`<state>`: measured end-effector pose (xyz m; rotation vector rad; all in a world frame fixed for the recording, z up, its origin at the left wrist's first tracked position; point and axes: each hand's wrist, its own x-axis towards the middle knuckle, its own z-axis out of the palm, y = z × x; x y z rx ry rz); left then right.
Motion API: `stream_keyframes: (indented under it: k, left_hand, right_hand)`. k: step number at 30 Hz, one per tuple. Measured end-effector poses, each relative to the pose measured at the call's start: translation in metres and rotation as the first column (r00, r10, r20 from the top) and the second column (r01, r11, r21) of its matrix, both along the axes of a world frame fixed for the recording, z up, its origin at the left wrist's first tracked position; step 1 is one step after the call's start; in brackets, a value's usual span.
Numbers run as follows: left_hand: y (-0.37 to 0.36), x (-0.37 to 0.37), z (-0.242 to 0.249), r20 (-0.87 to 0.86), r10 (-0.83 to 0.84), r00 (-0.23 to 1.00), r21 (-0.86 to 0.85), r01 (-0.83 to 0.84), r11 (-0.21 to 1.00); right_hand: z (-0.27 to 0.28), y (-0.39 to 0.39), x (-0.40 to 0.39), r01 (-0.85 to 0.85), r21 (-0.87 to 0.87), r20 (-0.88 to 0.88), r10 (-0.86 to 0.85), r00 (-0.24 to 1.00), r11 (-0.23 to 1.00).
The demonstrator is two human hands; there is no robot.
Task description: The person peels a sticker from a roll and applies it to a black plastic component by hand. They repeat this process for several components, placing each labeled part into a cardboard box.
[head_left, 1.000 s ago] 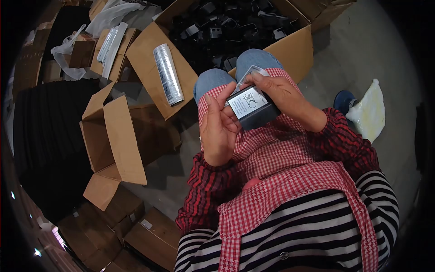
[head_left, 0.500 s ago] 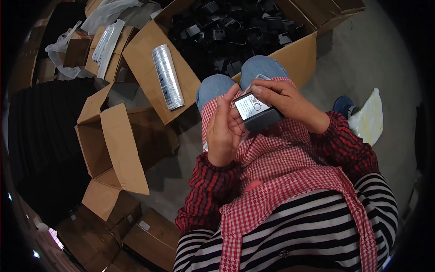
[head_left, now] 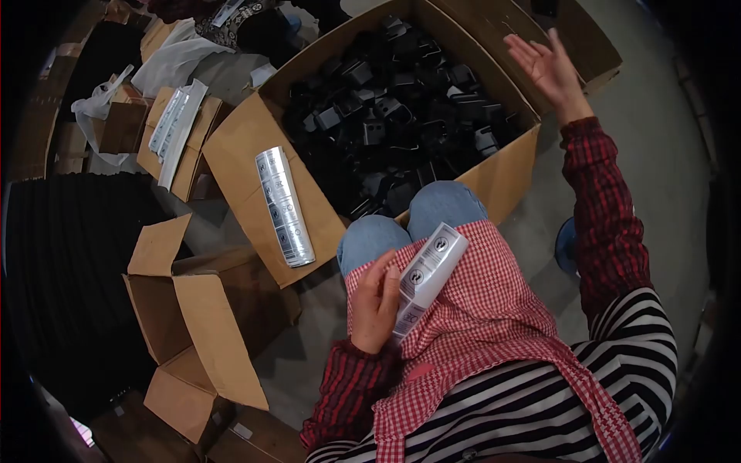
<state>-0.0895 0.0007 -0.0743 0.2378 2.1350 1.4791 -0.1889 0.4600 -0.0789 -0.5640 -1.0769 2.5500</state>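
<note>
My left hand [head_left: 377, 309] is closed on a strip of silvery-white printed labels [head_left: 427, 279], which slants across the lap of the red checked apron. Its thumb and fingers grip the strip's left edge near the lower end. My right hand [head_left: 544, 71] is stretched out beyond the right side of a large cardboard box [head_left: 502, 179], palm showing, fingers apart and nothing in them. Many black moulded parts [head_left: 373, 131] lie jumbled inside that box, just past my knees.
Another label sheet [head_left: 284, 207] rests on the box's left flap [head_left: 231, 166]. An open carton [head_left: 174, 324] stands at left, beside black stacked material [head_left: 77, 285]. More label strips [head_left: 179, 127] lie on a carton farther back, near white plastic [head_left: 181, 58]. Another person [head_left: 247, 27] is partly visible at the top.
The labelled black part has left my hands. My right hand has swung out to the upper right and opened. My left hand now holds the label strip. The view has tilted upward.
</note>
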Motion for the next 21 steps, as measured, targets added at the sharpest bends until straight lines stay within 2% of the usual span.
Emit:
stream_keyframes:
  k: [1,2,4,5,6,7,9,11,12,14,15,17,18,20,21]
  left_hand:
    - [0.002,0.0,-0.008,0.012,-0.051,0.999,-0.035,0.051,0.998]
    - [0.008,0.0,-0.015,-0.16,-0.093,0.983,0.024,0.098,0.995]
    - [0.017,0.0,-0.009,-0.135,-0.252,0.958,-0.055,0.247,0.968]
    - [0.022,0.003,-0.011,-0.071,-0.29,0.954,0.022,0.292,0.956]
    - [0.025,0.008,-0.014,-0.017,-0.316,0.949,0.084,0.317,0.945]
    - [0.031,0.012,-0.016,0.019,-0.326,0.945,0.12,0.321,0.939]
    - [0.039,0.015,-0.017,0.041,-0.327,0.944,0.148,0.317,0.937]
    - [0.041,0.01,-0.015,0.062,-0.316,0.947,0.146,0.304,0.941]
    - [0.041,0.007,-0.014,0.097,-0.312,0.945,0.155,0.296,0.943]
    - [0.041,0.003,-0.016,0.076,-0.283,0.956,0.178,0.267,0.947]
    - [0.039,0.0,-0.015,0.111,-0.257,0.96,0.204,0.231,0.951]
    - [0.037,-0.009,-0.012,0.159,-0.219,0.963,0.231,0.179,0.956]
    - [0.038,-0.012,-0.01,0.185,-0.214,0.959,0.245,0.166,0.955]
    - [0.04,-0.018,-0.006,0.216,-0.179,0.96,0.199,0.136,0.97]
    - [0.041,-0.021,-0.002,0.244,-0.162,0.956,0.186,0.118,0.975]
  right_hand:
    - [-0.021,-0.017,-0.01,-0.097,0.076,0.079,0.091,0.993,0.992]
    - [-0.046,-0.042,-0.017,-0.227,0.146,0.206,0.195,0.959,0.963]
    - [-0.081,-0.106,-0.03,-0.501,0.294,0.427,0.357,0.831,0.814]
    - [-0.11,-0.129,-0.042,-0.628,0.377,0.46,0.451,0.765,0.681]
    - [-0.14,-0.148,-0.053,-0.604,0.638,0.441,0.417,0.795,0.477]
    - [-0.163,-0.169,-0.065,-0.493,0.837,0.382,0.393,0.837,0.238]
    - [-0.167,-0.205,-0.086,-0.399,0.917,0.373,0.331,0.867,0.01]
    - [-0.165,-0.229,-0.1,-0.511,0.841,0.542,0.277,0.794,-0.179]
    - [-0.162,-0.238,-0.102,-0.496,0.852,0.523,0.296,0.799,-0.167]
    - [-0.159,-0.239,-0.105,-0.553,0.684,0.693,0.189,0.695,-0.476]
    - [-0.176,-0.233,-0.11,-0.549,0.689,0.688,0.187,0.702,-0.473]
    - [-0.23,-0.218,-0.118,-0.685,0.704,0.704,0.31,0.639,-0.186]
    - [-0.241,-0.216,-0.117,-0.701,0.686,0.723,0.296,0.625,-0.194]
    - [-0.243,-0.206,-0.107,-0.557,0.808,0.588,0.322,0.742,-0.192]
    - [-0.221,-0.211,-0.104,-0.607,0.768,0.639,0.295,0.71,-0.203]
